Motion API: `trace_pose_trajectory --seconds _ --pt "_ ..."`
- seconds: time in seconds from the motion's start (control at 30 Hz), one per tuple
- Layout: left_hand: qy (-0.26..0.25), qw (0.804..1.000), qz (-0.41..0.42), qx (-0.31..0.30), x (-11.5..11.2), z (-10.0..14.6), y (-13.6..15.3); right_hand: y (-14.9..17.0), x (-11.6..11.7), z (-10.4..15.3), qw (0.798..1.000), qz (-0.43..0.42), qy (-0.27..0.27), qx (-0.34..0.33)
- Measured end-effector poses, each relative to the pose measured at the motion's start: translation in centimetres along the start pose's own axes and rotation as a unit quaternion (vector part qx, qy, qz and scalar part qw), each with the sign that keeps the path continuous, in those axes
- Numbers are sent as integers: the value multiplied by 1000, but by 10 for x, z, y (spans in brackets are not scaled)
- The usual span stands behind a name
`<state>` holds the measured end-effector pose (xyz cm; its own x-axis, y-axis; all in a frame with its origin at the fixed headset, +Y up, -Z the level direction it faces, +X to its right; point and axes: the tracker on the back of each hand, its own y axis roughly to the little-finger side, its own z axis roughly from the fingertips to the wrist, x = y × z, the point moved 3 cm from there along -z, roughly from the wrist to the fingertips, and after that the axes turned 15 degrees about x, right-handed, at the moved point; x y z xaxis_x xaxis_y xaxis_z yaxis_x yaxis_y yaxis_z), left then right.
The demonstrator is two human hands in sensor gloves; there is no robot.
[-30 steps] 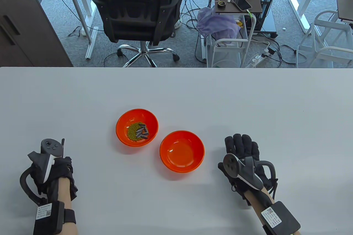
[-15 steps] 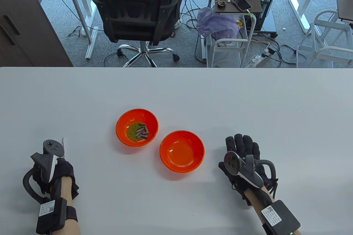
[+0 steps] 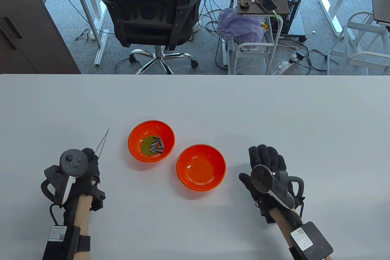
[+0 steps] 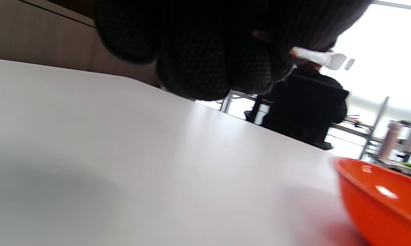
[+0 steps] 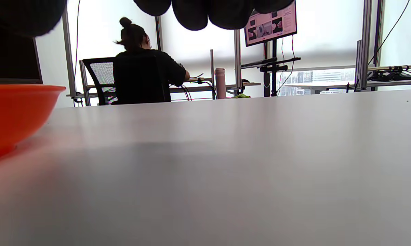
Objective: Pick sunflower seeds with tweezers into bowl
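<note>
Two orange bowls sitting side by side | sunflower seeds [image 3: 157, 145] lying on green beans in far bowl [image 3: 151, 141], near bowl [image 3: 201, 167] waiting empty | left hand [image 3: 79, 172] pinching tweezers [image 3: 102, 142], tips aiming seedward | right hand [image 3: 268, 167] resting flat, fingers spread, on worktop [image 3: 213, 101].

Gloved left hand [image 4: 209, 51] hangs above white table [image 4: 106, 153] beside orange bowl [image 4: 383, 205].

desk [image 3: 195, 98]: bare along far edge and both far corners | obstacles: seed bowl [image 3: 151, 141] and empty bowl [image 3: 201, 167] mid-desk, narrow gap between | open lane by each side edge.
</note>
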<state>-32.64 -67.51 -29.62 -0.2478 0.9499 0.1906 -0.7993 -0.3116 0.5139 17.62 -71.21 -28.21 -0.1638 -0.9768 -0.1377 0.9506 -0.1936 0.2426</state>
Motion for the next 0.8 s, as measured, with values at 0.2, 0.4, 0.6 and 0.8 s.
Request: trace_pose_trajectory --seconds 0.2,0.4,0.6,0.8 --pt "41 985 0 -168 -5 60 -82 -9 -21 10 997 -71 33 -22" --pt "71 954 -25 -291 -20 117 -142 -26 -40 32 985 -127 76 -93" --pt "104 924 -44 -365 -39 157 -179 -53 -43 56 973 -94 84 -194" --pt "131 911 -33 -390 -46 169 -199 -63 -33 62 972 -46 86 -213"
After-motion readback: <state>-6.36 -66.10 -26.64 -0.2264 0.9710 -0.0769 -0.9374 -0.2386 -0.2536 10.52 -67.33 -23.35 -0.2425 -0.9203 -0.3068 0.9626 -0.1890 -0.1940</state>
